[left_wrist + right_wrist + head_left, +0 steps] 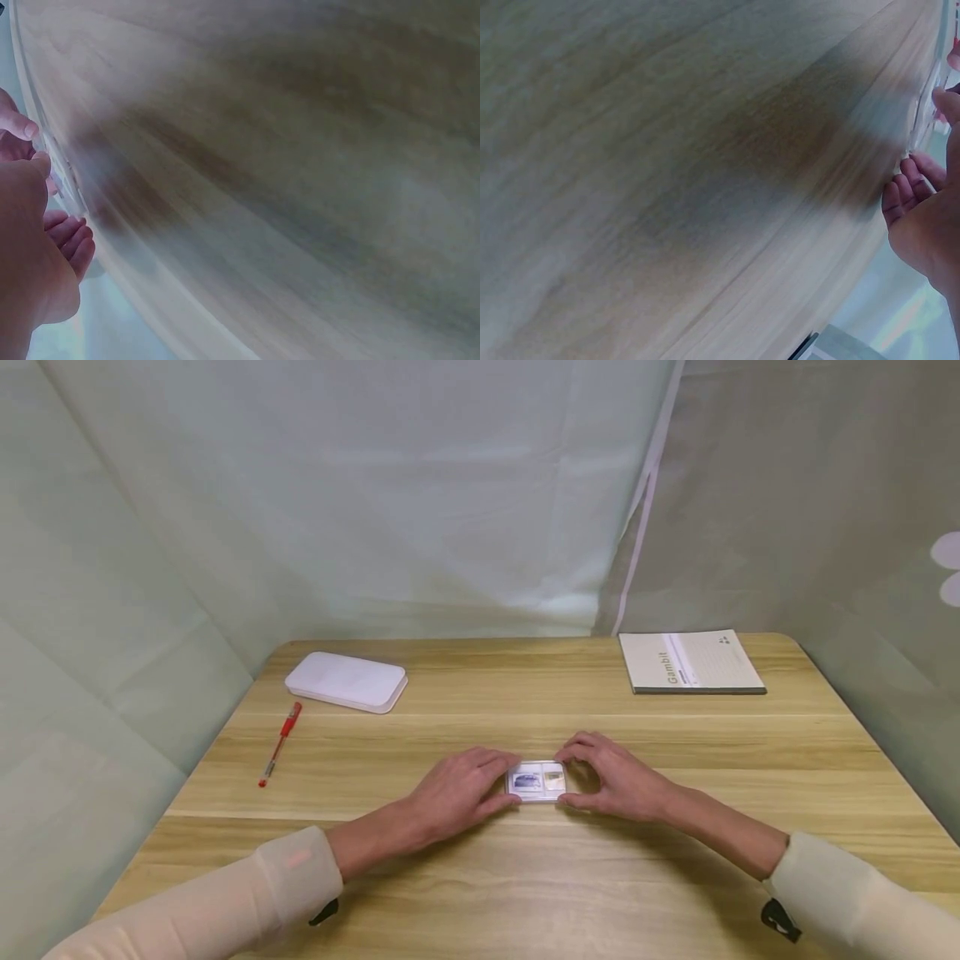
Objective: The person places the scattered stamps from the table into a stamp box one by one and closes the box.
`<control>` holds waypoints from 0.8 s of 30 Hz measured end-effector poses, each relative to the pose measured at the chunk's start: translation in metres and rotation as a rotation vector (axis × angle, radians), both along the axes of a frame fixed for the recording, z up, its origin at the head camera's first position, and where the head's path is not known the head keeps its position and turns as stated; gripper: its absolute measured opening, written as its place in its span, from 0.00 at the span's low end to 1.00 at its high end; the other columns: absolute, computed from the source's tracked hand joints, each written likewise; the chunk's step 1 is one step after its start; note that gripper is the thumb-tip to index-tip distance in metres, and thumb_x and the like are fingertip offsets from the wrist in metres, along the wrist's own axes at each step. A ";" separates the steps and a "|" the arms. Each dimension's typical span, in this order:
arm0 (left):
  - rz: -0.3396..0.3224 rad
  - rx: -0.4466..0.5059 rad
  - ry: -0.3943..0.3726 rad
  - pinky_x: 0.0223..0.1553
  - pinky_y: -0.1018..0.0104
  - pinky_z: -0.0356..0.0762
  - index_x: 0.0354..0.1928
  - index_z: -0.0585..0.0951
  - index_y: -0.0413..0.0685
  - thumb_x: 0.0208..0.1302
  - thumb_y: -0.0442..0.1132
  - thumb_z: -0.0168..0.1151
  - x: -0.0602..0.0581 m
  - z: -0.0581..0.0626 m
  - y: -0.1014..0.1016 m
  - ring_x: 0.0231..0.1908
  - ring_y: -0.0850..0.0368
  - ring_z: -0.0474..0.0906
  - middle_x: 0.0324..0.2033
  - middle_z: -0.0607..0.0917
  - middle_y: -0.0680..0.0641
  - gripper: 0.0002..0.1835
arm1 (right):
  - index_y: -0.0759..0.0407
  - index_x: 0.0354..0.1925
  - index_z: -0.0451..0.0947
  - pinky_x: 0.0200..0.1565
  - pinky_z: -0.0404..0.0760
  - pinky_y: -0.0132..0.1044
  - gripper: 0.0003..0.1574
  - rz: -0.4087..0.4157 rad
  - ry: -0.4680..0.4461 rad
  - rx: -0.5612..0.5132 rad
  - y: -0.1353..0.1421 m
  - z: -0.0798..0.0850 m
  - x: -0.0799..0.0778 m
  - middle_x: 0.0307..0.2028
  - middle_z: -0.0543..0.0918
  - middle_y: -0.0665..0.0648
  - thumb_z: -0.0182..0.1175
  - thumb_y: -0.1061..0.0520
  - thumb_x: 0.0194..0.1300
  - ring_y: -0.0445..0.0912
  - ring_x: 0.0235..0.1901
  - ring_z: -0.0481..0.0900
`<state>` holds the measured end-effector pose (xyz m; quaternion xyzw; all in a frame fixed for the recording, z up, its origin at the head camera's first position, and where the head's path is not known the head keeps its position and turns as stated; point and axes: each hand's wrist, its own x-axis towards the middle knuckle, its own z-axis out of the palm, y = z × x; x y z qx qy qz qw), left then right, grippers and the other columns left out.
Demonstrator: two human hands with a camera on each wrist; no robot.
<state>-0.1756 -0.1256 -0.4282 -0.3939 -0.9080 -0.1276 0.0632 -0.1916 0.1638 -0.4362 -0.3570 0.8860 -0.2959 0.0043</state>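
A small flat clear case [536, 797] lies near the middle of the table in the head view. Two small inserts show in it, a bluish picture on the left and a yellowish piece on the right. My left hand [462, 789] holds its left end, thumb at the near corner and fingers at the far one. At the opposite end my right hand [619, 779] grips the same way, its thumb and fingertips on the right corners. Each wrist view catches its own hand at the frame edge, with the case seen thinly edge-on.
A white lidded box [347, 681] sits at the table's back left, with a red pen [281, 743] in front of it. At the back right lies a notebook [693, 662] marked "Gambit". Pale curtains [420, 510] hang around the wooden table [480, 893].
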 end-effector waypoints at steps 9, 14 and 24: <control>0.000 -0.016 0.002 0.56 0.51 0.84 0.67 0.81 0.44 0.73 0.57 0.68 0.000 0.000 0.001 0.60 0.47 0.83 0.63 0.85 0.45 0.30 | 0.59 0.57 0.84 0.63 0.79 0.53 0.30 0.001 0.007 -0.001 0.000 -0.001 0.000 0.54 0.81 0.53 0.81 0.49 0.60 0.49 0.56 0.79; -0.005 -0.012 0.010 0.56 0.51 0.85 0.67 0.81 0.45 0.72 0.57 0.69 -0.001 0.000 0.002 0.60 0.48 0.83 0.62 0.86 0.45 0.30 | 0.58 0.57 0.85 0.63 0.79 0.54 0.31 -0.003 -0.003 0.007 0.000 0.000 0.000 0.54 0.81 0.52 0.81 0.49 0.59 0.49 0.56 0.78; -0.022 -0.004 0.029 0.56 0.53 0.85 0.66 0.82 0.45 0.71 0.57 0.70 -0.002 -0.002 0.002 0.58 0.48 0.85 0.60 0.87 0.45 0.30 | 0.58 0.57 0.85 0.63 0.79 0.53 0.32 -0.006 -0.010 0.019 0.000 0.001 0.000 0.54 0.81 0.52 0.82 0.48 0.59 0.49 0.57 0.78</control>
